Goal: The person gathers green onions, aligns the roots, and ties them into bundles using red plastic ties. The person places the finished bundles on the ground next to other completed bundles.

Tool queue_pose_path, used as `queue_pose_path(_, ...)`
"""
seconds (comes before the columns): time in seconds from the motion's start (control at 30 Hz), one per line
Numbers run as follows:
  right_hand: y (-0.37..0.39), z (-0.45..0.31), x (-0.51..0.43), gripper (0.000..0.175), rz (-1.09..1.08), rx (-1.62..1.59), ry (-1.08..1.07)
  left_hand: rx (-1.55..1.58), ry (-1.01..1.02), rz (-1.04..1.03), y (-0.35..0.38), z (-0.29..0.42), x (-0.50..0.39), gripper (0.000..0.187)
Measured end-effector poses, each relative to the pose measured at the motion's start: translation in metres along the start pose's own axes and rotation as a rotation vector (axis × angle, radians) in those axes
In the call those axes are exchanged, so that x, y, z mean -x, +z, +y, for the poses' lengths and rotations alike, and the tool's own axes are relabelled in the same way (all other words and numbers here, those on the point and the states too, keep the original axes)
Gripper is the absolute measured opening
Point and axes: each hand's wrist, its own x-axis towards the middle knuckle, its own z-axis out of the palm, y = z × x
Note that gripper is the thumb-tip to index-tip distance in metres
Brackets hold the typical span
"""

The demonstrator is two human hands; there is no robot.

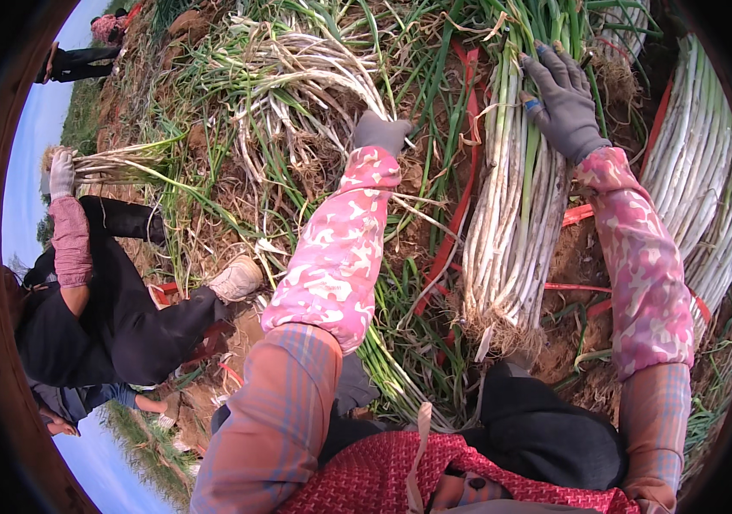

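My left hand (382, 133), in a grey glove, is closed on the pale stalks of some green onions (327, 77) from a loose, rooty heap. Flat on a long bundle of green onions (501, 193) lies my right hand (562, 103), also gloved, fingers spread near where the white stalks turn green. The bundle's roots point toward me. Red straps (462, 193) run on the soil beside and beneath it. Farther right is another bundle of white-stalked green onions (694, 154), with a red strap by it.
At the left a person in dark clothes holds stalks in a gloved hand (62, 175); their shoe (236, 278) rests on the soil. More people are at the far left. Loose green onions (398, 372) lie between my knees, and leaves litter the reddish soil.
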Motion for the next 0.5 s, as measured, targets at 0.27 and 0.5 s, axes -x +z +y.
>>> queue_pose_path(0.27, 0.012, -0.010, -0.003, 0.061, 0.007, -0.030, -0.016, 0.851, -0.161, -0.456, -0.123, -0.030, 0.043, 0.024)
queue_pose_path(0.5, 0.009, -0.003, -0.002, 0.059, -0.009, 0.004, 0.018, 0.263, -0.372, -0.834, -0.268, -0.170, 0.266, 0.029)
